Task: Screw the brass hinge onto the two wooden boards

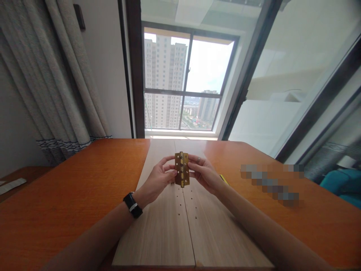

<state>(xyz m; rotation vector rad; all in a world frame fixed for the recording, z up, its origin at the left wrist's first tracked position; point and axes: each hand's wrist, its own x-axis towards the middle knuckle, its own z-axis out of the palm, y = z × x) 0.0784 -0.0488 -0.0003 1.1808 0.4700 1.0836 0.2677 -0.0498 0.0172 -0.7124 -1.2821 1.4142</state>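
Observation:
A brass-coloured door hinge [182,170], opened out flat with screw holes in both leaves, is held up above the boards. My left hand [162,176] pinches its left leaf between thumb and fingers. On the other side, my right hand [203,172] grips the right leaf the same way. Beneath the hinge lie two pale wood boards, a left board [152,237] and a right board [220,237], side by side with a thin seam between them. Small dark holes or screws dot both boards along the seam; which they are I cannot tell.
The boards rest on an orange-brown wooden table [107,177]. A yellow object [224,179] lies partly hidden behind my right wrist. Blurred-out items [270,184] sit on the table's right side. A curtain [64,75] hangs at left, and a window stands beyond the table.

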